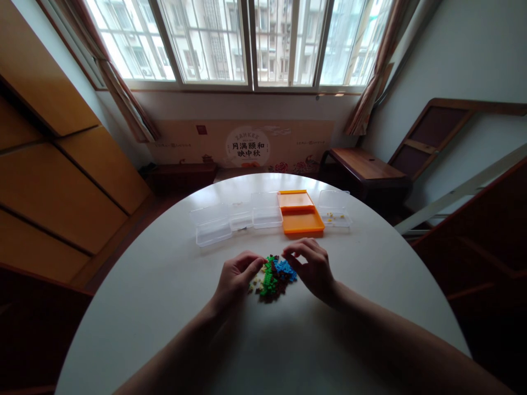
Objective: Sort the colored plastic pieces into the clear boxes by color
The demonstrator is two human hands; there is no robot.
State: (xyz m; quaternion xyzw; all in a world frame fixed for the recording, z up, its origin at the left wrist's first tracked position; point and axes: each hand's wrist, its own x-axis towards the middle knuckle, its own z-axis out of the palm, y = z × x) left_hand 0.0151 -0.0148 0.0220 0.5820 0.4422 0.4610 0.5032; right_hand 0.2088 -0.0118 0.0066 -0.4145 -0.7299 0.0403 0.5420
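A small heap of toy bricks lies on the white table, with green bricks [269, 281], blue bricks [284, 269] and dark brown bricks [280, 287] mixed together. A few pale yellow bricks [256, 282] sit at its left edge. My left hand [236, 276] is at the heap's left side, thumb and fingers pinched together; whatever is between them is too small to name. Over the right side of the heap is my right hand [315, 267], its thumb and forefinger closed at the tips. What that pinch holds, if anything, I cannot make out.
Beyond the heap stands a row of lidded boxes, all open: an orange box [302, 231], several clear boxes [214, 240], and a clear box [349, 226] at the right with yellow pieces in it. The round white table [156, 307] has a wooden chair [366, 164] behind it.
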